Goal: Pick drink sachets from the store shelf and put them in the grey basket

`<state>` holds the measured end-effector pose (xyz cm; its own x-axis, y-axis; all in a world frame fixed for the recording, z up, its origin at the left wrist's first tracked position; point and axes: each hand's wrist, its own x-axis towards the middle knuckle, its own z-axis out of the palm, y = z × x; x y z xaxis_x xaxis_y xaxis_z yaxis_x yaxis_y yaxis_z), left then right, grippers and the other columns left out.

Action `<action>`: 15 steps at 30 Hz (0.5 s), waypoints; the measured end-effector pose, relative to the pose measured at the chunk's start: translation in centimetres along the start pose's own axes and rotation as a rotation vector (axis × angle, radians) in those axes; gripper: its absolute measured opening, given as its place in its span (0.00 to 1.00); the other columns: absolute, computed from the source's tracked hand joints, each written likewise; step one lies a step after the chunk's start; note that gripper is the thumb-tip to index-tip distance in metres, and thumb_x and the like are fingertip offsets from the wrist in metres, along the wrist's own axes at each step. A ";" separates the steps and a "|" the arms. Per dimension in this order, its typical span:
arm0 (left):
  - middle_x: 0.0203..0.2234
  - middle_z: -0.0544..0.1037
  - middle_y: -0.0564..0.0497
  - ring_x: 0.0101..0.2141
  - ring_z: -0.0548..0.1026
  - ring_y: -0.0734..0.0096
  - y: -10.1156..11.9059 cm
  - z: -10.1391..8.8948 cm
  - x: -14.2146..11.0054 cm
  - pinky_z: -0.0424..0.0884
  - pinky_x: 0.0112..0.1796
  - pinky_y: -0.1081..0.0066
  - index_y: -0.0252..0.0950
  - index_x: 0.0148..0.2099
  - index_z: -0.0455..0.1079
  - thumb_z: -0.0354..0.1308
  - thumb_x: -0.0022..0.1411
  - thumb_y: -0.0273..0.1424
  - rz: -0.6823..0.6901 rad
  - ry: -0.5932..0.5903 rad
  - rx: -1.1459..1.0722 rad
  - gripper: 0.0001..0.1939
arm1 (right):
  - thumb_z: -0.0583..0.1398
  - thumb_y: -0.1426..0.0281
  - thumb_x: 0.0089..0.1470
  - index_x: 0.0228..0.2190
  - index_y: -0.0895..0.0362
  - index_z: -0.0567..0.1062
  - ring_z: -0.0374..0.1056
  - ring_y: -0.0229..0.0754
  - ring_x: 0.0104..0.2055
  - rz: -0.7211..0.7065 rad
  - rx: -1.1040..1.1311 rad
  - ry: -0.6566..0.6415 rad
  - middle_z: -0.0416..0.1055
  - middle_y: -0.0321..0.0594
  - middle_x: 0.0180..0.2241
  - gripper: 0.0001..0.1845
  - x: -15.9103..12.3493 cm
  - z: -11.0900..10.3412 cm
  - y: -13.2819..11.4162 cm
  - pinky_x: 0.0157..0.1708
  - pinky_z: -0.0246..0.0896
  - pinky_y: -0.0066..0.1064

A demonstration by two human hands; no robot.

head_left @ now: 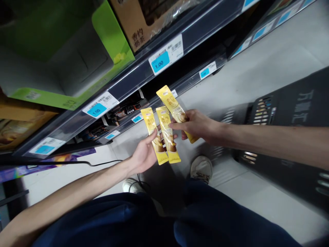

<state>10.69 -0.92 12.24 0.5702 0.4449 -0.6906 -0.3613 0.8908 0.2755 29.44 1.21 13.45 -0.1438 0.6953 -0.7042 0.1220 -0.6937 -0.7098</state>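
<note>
Three yellow sachets are held in front of the shelf point(200, 30), above the floor point(231, 187). The left hand point(144, 156) grips the left sachet point(149, 118), its thumb across the front, and its fingers pass behind the middle sachet point(168, 137). The right hand point(199, 124) pinches the right sachet point(171, 99) near its lower half; its thumb overlaps the middle sachet, though contact cannot be confirmed.

Risk: the middle sachet appears the least secure, since no left thumb presses on it. A loosened left grip or a tug from the right hand could, in my judgement, send it to the floor. Slick wrappers would make slipping likelier. The cable point(102, 164) near the feet is a possible snag if a step is taken.

Containers: the green box point(109, 37) shows bare grey lining in its visible part; its depth is too dark to read. The brown box point(127, 24) beside it has a cut-out front, contents unclear. The slotted basket point(288, 109) stands at right; its contents cannot be determined.
</note>
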 end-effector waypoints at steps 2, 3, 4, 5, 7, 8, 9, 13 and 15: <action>0.48 0.77 0.44 0.46 0.76 0.56 0.1 0.3 -0.1 0.67 0.50 0.54 0.38 0.61 0.63 0.49 0.68 0.37 0.033 -0.054 -0.014 0.21 | 0.69 0.67 0.45 0.28 0.59 0.73 0.60 0.33 0.18 -0.005 0.018 0.021 0.67 0.35 0.18 0.12 0.0 0.0 0.1 0.16 0.56 0.25; 0.48 0.76 0.44 0.47 0.75 0.56 0.1 0.4 -0.2 0.66 0.51 0.54 0.38 0.61 0.62 0.48 0.69 0.37 0.041 -0.074 -0.016 0.21 | 0.69 0.67 0.45 0.28 0.59 0.73 0.60 0.33 0.18 0.001 0.030 0.026 0.66 0.35 0.18 0.11 0.0 0.0 0.1 0.16 0.57 0.25; 0.49 0.76 0.45 0.48 0.75 0.55 0.2 0.5 -0.3 0.66 0.51 0.53 0.38 0.61 0.62 0.48 0.69 0.37 0.043 -0.088 -0.016 0.21 | 0.69 0.67 0.45 0.29 0.59 0.73 0.61 0.33 0.18 0.014 0.046 0.032 0.66 0.35 0.18 0.11 0.0 0.1 0.2 0.16 0.57 0.25; 0.49 0.76 0.44 0.48 0.75 0.55 0.2 0.5 -0.3 0.65 0.51 0.53 0.38 0.61 0.62 0.47 0.69 0.37 0.038 -0.099 -0.015 0.21 | 0.68 0.68 0.45 0.29 0.59 0.73 0.61 0.34 0.18 0.029 0.064 0.035 0.66 0.35 0.18 0.11 0.0 0.1 0.3 0.17 0.58 0.25; 0.48 0.76 0.43 0.48 0.75 0.55 0.2 0.4 -0.3 0.65 0.51 0.53 0.37 0.61 0.63 0.47 0.69 0.36 0.024 -0.111 -0.005 0.21 | 0.68 0.68 0.46 0.30 0.59 0.74 0.63 0.35 0.20 0.054 0.103 0.032 0.68 0.36 0.20 0.11 0.0 0.1 0.4 0.18 0.60 0.26; 0.48 0.76 0.43 0.47 0.75 0.55 0.2 0.2 -0.2 0.65 0.51 0.54 0.35 0.60 0.64 0.47 0.69 0.36 0.012 -0.113 0.001 0.21 | 0.68 0.68 0.46 0.31 0.58 0.73 0.64 0.35 0.20 0.059 0.119 0.025 0.69 0.37 0.21 0.11 0.0 0.1 0.4 0.19 0.60 0.26; 0.47 0.77 0.42 0.46 0.76 0.56 0.1 0.0 -0.1 0.66 0.50 0.55 0.34 0.59 0.65 0.48 0.68 0.35 -0.001 -0.114 0.009 0.20 | 0.68 0.67 0.46 0.31 0.58 0.73 0.64 0.35 0.20 0.058 0.133 0.012 0.71 0.38 0.23 0.11 0.0 0.0 0.4 0.19 0.61 0.26; 0.41 0.78 0.41 0.38 0.77 0.62 -0.6 -1.0 0.2 0.68 0.45 0.60 0.30 0.52 0.70 0.53 0.66 0.33 -0.049 -0.066 0.050 0.16 | 0.63 0.59 0.51 0.30 0.58 0.72 0.63 0.34 0.19 0.051 0.147 -0.069 0.71 0.40 0.24 0.14 -0.1 0.2 -0.1 0.18 0.59 0.26; 0.37 0.79 0.43 0.34 0.77 0.65 -1.2 -1.4 0.2 0.69 0.41 0.63 0.30 0.48 0.71 0.57 0.62 0.34 -0.053 -0.009 0.060 0.14 | 0.57 0.54 0.55 0.29 0.56 0.69 0.61 0.35 0.17 0.095 0.124 -0.076 0.68 0.38 0.20 0.17 -0.3 0.4 0.1 0.17 0.56 0.26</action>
<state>10.25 -1.99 10.85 0.5939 0.3979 -0.6993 -0.2860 0.9168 0.2788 29.12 0.90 13.61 -0.2118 0.6124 -0.7617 0.0173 -0.7769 -0.6294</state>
